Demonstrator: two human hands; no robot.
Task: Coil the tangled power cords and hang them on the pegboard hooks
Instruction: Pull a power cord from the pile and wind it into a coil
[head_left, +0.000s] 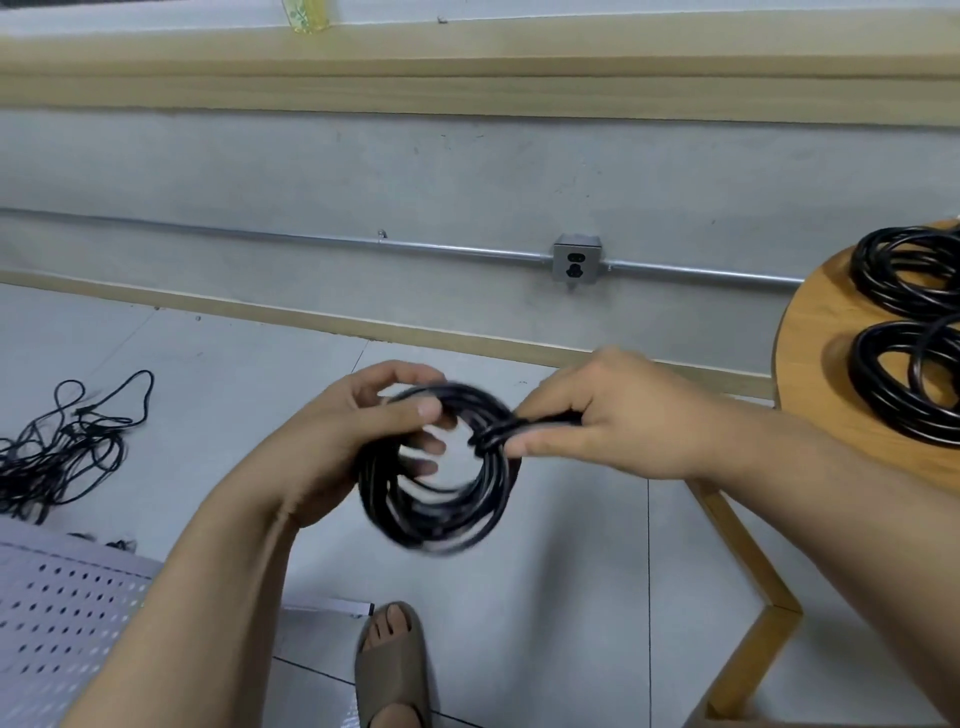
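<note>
Where the two hands meet at the middle of the view, a coil of black power cord (436, 514) is held in the air above a pale tiled floor (571, 597), its loops blurred. The left hand (358, 436) is closed around the coil's left side: its fingers are passed through the ring and curled, and its thumb is laid over the top strands. The right hand (613, 415) is clamped on the coil's upper right edge, where a short dark length of cord is pinched between thumb and fingers; whether that length is a plug cannot be told through the blur. A tangled heap of thin black cords (62, 452) is spread on the floor at the far left, well apart from the hands. A white pegboard (67, 613) is seen lying at the lower left corner, just below the tangle. At the right edge a round wooden table (815, 338) is set, and two wound cords are laid on it close together, a far coil (904, 270) and a near coil (904, 384). A metal outlet box (576, 258) is fixed on the grey wall behind, fed by a thin conduit (260, 240). A foot in a brown sandal (392, 670) is planted on the floor below the held coil.
</note>
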